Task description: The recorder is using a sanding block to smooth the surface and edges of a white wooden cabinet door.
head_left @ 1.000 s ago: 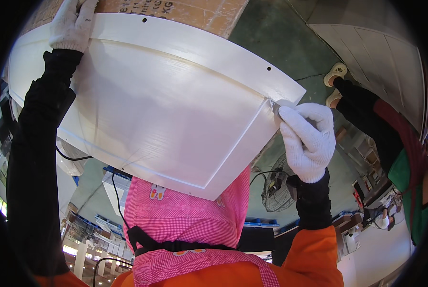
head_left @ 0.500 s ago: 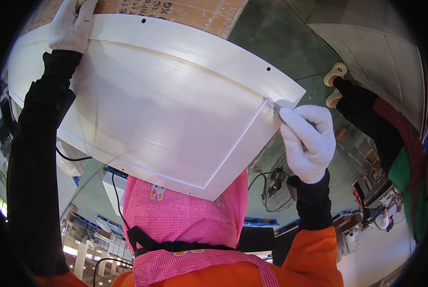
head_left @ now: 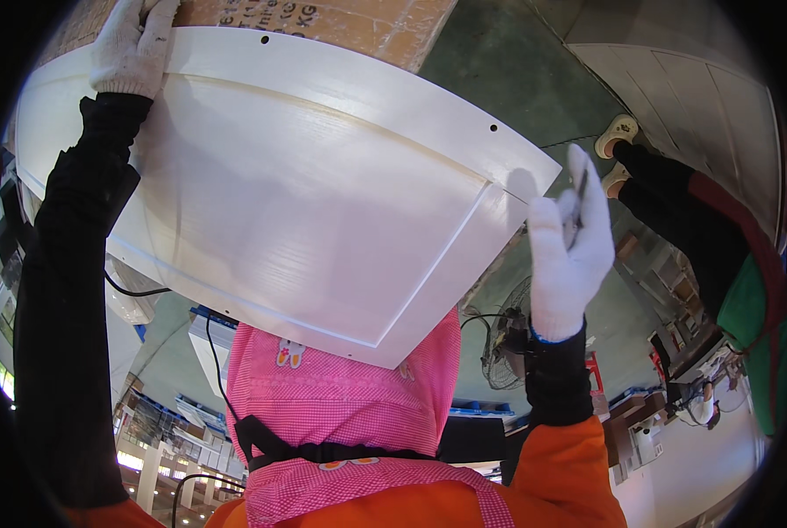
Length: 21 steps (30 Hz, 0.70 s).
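A large white panel (head_left: 314, 211) with a recessed middle and a raised frame lies tilted in front of me. My left hand (head_left: 131, 53), in a white knitted glove, grips its far edge at the upper left. Just off the panel's right corner is my right hand (head_left: 571, 255), gloved too and raised clear of the surface. Its thumb stands apart from the upright fingers. A small, thin dark grey piece (head_left: 582, 195) is held against those fingers; its exact kind is hard to make out.
Beyond the panel lies a cardboard box (head_left: 349, 31) under clear film. A black floor fan (head_left: 505, 348) stands below my right hand. At the right, another person's legs (head_left: 675, 194) show beside large pale panels (head_left: 684, 97). A black cable (head_left: 129, 289) runs by the panel's left side.
My right hand has lifted off the panel's right corner and turned upright, still with the thin grey piece. My left hand and the panel have stayed put.
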{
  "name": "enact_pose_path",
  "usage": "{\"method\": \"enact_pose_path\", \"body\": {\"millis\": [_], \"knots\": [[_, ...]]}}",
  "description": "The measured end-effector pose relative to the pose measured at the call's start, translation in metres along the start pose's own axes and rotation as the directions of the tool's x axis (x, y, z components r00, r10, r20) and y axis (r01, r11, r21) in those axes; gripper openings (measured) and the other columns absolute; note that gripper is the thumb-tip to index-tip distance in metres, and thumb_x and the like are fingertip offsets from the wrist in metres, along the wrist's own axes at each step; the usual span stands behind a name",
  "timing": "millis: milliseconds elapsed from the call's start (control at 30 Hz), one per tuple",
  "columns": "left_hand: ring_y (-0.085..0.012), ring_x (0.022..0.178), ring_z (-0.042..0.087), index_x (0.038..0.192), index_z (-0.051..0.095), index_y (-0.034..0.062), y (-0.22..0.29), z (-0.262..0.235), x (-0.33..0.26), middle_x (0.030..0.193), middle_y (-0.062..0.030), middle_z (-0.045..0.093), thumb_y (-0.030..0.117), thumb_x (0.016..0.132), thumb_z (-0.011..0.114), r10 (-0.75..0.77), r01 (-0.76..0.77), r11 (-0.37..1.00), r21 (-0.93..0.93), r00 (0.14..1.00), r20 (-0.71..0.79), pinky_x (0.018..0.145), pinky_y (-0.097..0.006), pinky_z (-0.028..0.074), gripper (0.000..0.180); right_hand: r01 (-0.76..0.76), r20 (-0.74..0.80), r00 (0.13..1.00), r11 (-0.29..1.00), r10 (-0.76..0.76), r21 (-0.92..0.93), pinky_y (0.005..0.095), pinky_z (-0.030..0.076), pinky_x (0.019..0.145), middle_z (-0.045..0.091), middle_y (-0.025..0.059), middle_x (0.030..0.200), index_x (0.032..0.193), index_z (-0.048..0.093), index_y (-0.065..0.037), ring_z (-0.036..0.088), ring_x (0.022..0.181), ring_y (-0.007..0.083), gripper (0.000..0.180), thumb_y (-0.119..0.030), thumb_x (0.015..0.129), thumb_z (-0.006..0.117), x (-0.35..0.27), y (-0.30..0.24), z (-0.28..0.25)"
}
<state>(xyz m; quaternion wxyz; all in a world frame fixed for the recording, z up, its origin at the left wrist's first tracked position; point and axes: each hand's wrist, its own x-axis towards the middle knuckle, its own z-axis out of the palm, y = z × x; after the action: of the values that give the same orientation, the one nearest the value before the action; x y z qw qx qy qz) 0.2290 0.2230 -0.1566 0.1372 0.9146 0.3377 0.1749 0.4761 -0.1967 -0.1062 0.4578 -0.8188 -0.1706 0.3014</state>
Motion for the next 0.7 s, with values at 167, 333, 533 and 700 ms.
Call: {"method": "enact_pose_path", "body": {"millis": [167,333,533,700], "knots": [[-0.0208,0.118,0.062,0.124,0.067,0.0042,-0.002,-0.001,-0.001,0.124,-0.0102,0.068,0.029,0.103,0.060,-0.004,0.004,1.000,0.001,1.000,0.001,0.106,-0.031,0.043,0.034,-0.076,0.002,0.997,0.946,0.079,0.316,0.0303,0.047,0.100,0.057,0.0148,0.130,0.146,0.043,0.006,0.058,0.116,0.0191,0.067,-0.009,0.090,0.076,0.001,-0.011,0.033],[-0.0210,0.118,0.062,0.124,0.067,0.0042,-0.002,-0.002,0.000,0.124,-0.0102,0.068,0.029,0.103,0.060,-0.004,0.004,1.000,0.007,1.000,0.001,0.107,-0.031,0.043,0.034,-0.075,-0.039,0.996,0.973,0.085,0.218,0.0321,0.048,0.102,0.059,0.0177,0.132,0.145,0.045,0.006,0.060,0.119,0.0204,0.063,-0.012,0.093,0.074,0.001,-0.014,0.038],[-0.0211,0.119,0.062,0.124,0.067,0.0043,-0.003,0.000,-0.001,0.124,-0.0103,0.068,0.029,0.103,0.060,-0.006,0.006,1.000,0.009,1.000,0.003,0.107,-0.031,0.043,0.034,-0.190,-0.003,0.979,0.923,0.203,0.334,0.0310,0.048,0.100,0.063,0.0151,0.127,0.140,0.052,0.006,0.060,0.117,0.0174,0.054,-0.015,0.094,0.073,0.005,0.003,0.024],[-0.0208,0.117,0.061,0.123,0.067,0.0042,-0.002,-0.002,0.001,0.122,-0.0100,0.067,0.029,0.103,0.060,-0.005,0.005,1.000,0.014,1.000,-0.001,0.105,-0.031,0.043,0.033,-0.038,-0.061,0.997,0.990,0.046,0.139,0.0315,0.047,0.102,0.062,0.0150,0.126,0.140,0.051,0.006,0.060,0.116,0.0183,0.055,-0.017,0.094,0.072,-0.001,-0.018,0.039]]}}
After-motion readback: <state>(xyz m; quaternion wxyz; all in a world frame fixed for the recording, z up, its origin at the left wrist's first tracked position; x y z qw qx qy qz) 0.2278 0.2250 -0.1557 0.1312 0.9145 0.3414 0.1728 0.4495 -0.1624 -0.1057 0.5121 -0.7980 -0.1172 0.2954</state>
